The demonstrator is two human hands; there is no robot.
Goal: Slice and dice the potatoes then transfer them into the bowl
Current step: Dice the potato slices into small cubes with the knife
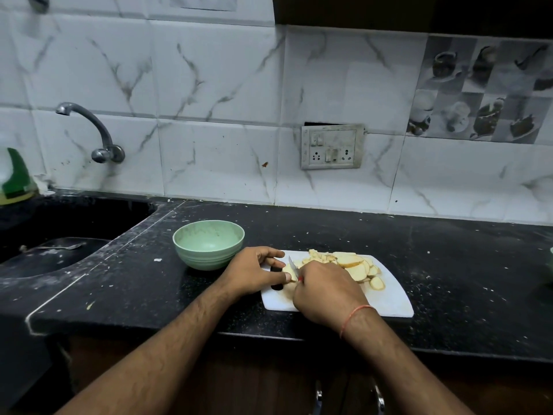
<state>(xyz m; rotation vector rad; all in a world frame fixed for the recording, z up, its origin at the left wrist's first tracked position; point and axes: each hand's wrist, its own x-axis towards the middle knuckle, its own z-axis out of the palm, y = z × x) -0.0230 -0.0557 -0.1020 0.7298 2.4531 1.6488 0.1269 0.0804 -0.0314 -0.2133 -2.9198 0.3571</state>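
Note:
A white cutting board (pixel 392 301) lies on the black counter. A pile of pale potato slices (pixel 353 263) covers its far half. My right hand (pixel 326 292) grips a small knife (pixel 294 267), blade pointing away and down into a potato piece (pixel 288 270) at the board's left end. My left hand (pixel 254 272) holds that piece between thumb and fingers, right beside the blade. A light green bowl (pixel 209 244), nothing visible inside, stands just left of the board, behind my left hand.
A black sink (pixel 59 235) with a spoon in it is sunk into the counter at the left, under a wall tap (pixel 89 127). A green bottle (pixel 15 178) stands at the far left. A socket plate (pixel 332 146) is on the tiled wall.

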